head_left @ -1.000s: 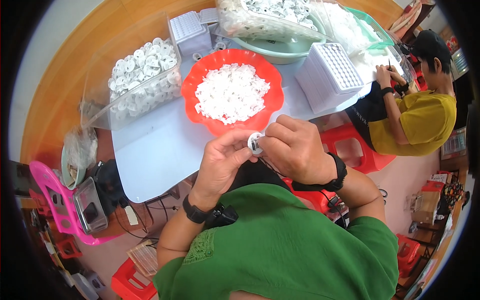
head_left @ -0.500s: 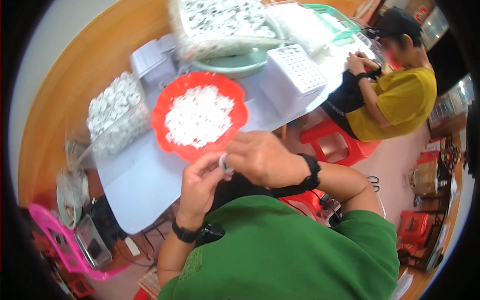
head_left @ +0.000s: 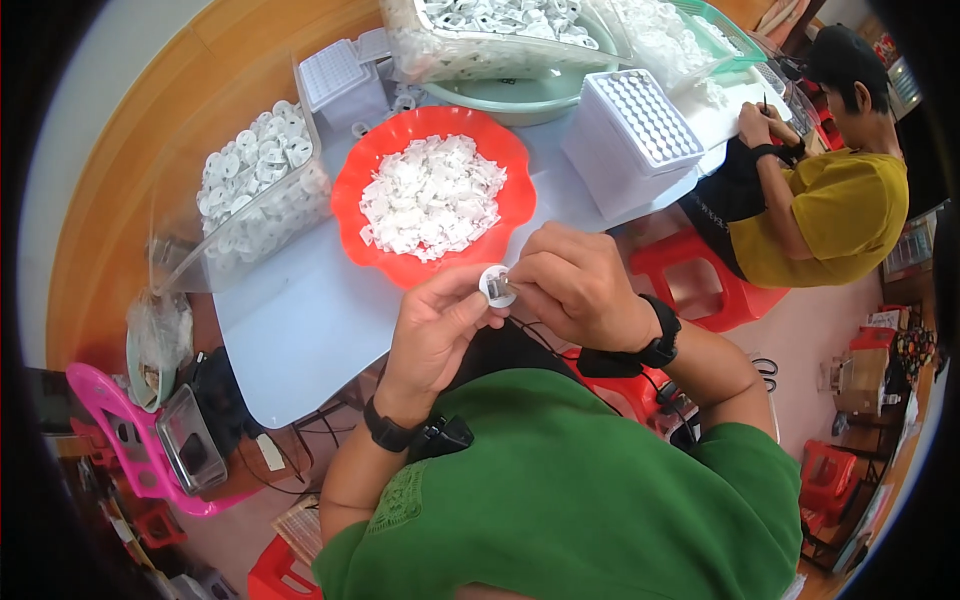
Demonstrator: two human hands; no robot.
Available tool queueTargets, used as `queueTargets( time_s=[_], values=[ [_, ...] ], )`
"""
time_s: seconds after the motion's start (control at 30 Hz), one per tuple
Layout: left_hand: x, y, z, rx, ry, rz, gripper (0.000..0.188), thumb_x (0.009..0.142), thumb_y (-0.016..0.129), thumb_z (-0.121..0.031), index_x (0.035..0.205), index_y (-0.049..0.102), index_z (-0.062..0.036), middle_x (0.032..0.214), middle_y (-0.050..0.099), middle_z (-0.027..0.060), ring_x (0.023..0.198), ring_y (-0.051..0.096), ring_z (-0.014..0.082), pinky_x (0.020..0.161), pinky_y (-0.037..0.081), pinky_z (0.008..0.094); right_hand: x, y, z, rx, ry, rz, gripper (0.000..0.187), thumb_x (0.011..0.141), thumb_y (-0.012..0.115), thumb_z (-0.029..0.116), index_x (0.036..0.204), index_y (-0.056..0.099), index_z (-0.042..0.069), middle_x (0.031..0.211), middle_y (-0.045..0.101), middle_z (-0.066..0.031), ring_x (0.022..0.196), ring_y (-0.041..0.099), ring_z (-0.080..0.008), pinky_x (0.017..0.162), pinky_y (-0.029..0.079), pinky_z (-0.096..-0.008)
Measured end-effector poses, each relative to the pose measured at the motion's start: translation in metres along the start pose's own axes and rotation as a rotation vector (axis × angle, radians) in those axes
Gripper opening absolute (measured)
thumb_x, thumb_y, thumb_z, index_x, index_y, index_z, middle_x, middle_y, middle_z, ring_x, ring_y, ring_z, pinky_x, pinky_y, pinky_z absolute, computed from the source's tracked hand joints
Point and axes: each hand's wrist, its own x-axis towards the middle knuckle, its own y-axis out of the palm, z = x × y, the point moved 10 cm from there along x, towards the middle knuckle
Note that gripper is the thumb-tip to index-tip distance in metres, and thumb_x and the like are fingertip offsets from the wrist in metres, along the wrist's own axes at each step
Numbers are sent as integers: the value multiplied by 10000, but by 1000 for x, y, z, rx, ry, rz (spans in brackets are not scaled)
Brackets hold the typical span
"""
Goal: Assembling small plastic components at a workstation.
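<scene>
Round part (head_left: 497,286) was white with a grey centre. Bowl (head_left: 350,200) was red; pieces (head_left: 432,195) in it were white. Tabletop (head_left: 285,340) was pale blue. Tall box (head_left: 610,165) was whitish, top patterned with rows of white discs. Shirt (head_left: 570,480) was green, basin (head_left: 525,106) pale green, chair (head_left: 150,450) bright pink.

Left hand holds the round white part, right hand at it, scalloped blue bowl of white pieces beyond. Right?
Colour's wrong: the head view shows the scalloped bowl red. The rest stands: left hand holds the round white part, right hand at it, white pieces in the bowl beyond.
</scene>
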Motion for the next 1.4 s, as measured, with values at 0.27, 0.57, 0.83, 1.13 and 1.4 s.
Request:
queueTargets(
  time_s=[0.27, 0.57, 0.83, 1.13, 1.4],
  values=[
    [-2, -2, 1, 10, -5, -8, 294, 907, 558, -68, 1174, 539, 55, 999, 629, 111, 838, 613, 150, 753, 503, 277, 0, 5, 9, -92, -75, 43, 180, 622, 683, 5, 754, 563, 26, 700, 534, -79, 591, 536, -248, 474, 412, -350],
    [-3, -2, -1, 117, 18, -10, 285, 892, 570, -50, 1157, 552, 52, 970, 632, 105, 844, 610, 151, 757, 498, 275, 2, 13, 5, -87, 27, 104, 144, 624, 640, 26, 648, 498, 29, 657, 512, -80, 611, 535, -259, 481, 416, -361],
    [-5, -4, 4, 109, -13, -17, 288, 886, 578, -49, 1153, 553, 55, 971, 634, 107, 834, 613, 154, 752, 499, 277, -4, 22, -13, 69, 129, 179, 110, 667, 636, 5, 677, 531, 35, 687, 547, -88, 650, 559, -294, 531, 435, -393],
    [2, 2, 5, 89, -15, -19, 250, 889, 561, -18, 1129, 569, 53, 973, 647, 114, 829, 619, 150, 736, 506, 264, -7, 9, -16, 86, 174, 123, 111, 657, 644, 17, 709, 548, 38, 707, 549, -97, 691, 567, -304, 558, 441, -390],
    [-2, -2, 5, 99, -20, -73, 245, 883, 545, 4, 1118, 572, 68, 968, 638, 114, 833, 618, 154, 731, 504, 262, -13, 16, 15, -224, -90, 143, 177, 633, 631, 123, 691, 494, 27, 708, 501, -103, 662, 527, -277, 546, 427, -376]
  ],
)
